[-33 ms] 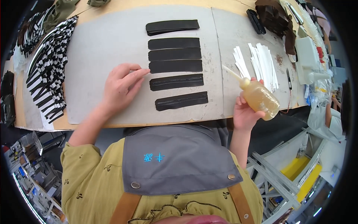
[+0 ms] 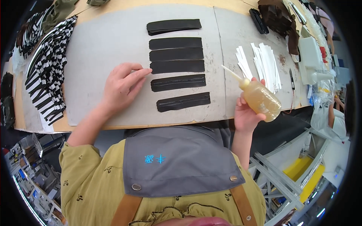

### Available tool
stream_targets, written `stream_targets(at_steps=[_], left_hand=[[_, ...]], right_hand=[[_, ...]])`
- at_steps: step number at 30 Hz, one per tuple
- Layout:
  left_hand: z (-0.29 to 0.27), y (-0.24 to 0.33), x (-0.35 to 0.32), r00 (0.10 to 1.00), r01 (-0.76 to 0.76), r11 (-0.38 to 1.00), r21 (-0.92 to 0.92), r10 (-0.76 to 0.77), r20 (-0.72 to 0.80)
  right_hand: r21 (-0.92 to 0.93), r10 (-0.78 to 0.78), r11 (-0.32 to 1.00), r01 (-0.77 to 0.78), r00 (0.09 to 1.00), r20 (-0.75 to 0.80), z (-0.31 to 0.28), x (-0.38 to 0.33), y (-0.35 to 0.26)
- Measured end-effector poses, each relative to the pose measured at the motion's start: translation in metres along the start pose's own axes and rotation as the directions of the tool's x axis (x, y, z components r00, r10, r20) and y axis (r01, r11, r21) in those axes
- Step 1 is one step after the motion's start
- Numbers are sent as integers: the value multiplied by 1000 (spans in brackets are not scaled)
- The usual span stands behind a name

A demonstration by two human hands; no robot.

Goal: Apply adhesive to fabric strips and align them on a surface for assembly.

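Observation:
My right hand [image 2: 247, 116] is closed round a clear squeeze bottle [image 2: 263, 100] of amber liquid, tilted so that its thin pale nozzle points up and left, right of the black strips. My left hand [image 2: 122, 84] has its fingertips together at the left end of a flat black strip [image 2: 177, 67], the lowest of three flat ones lying side by side. Below it are a black strip [image 2: 178, 82] and another black strip [image 2: 183, 101], each with a lengthwise seam or fold along the middle. At the top lies a layered black piece [image 2: 174, 26].
Narrow white strips [image 2: 266, 66] lie fanned right of the bottle's nozzle. A dark pen-like tool [image 2: 292, 79] and a black case [image 2: 258, 21] are farther right. Many black-and-white strips [image 2: 49, 71] are heaped at the left on the grey mat [image 2: 102, 41]. Brown material [image 2: 277, 17] sits at the back right.
My right hand and the bottle have shifted slightly left, and the nozzle tip is a little closer to the black strips. My left hand stays at the same strip end.

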State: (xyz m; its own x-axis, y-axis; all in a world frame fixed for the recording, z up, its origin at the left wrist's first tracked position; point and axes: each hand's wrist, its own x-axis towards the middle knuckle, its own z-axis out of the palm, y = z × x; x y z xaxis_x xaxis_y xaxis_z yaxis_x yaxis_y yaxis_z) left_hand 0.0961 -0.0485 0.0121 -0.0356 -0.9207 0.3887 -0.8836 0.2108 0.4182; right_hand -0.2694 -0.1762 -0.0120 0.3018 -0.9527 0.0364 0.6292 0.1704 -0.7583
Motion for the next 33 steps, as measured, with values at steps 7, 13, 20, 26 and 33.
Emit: stream_targets(at_steps=[7,13,20,26,33], left_hand=[[3,-11,4,997,-76,997,-21,76,-7],[3,-9,7,1000,-30,998,-56,30,4],[6,-10,7,1000,-26,999,-24,26,8],[3,-10,5,1000,6,998,-59,-5,10],[4,-12,6,999,-26,999,-45,28,30]], right_hand=[[-288,-31,958,-10,990,-137,42,-6,18],[-398,-37,916,-51,977,-211,50,-3,19],[-438,-105,899,-30,954,-281,51,-5,21],[-522,-110,851,-51,956,-273,56,-6,23],[-546,-68,833,-95,960,-271,64,-5,24]])
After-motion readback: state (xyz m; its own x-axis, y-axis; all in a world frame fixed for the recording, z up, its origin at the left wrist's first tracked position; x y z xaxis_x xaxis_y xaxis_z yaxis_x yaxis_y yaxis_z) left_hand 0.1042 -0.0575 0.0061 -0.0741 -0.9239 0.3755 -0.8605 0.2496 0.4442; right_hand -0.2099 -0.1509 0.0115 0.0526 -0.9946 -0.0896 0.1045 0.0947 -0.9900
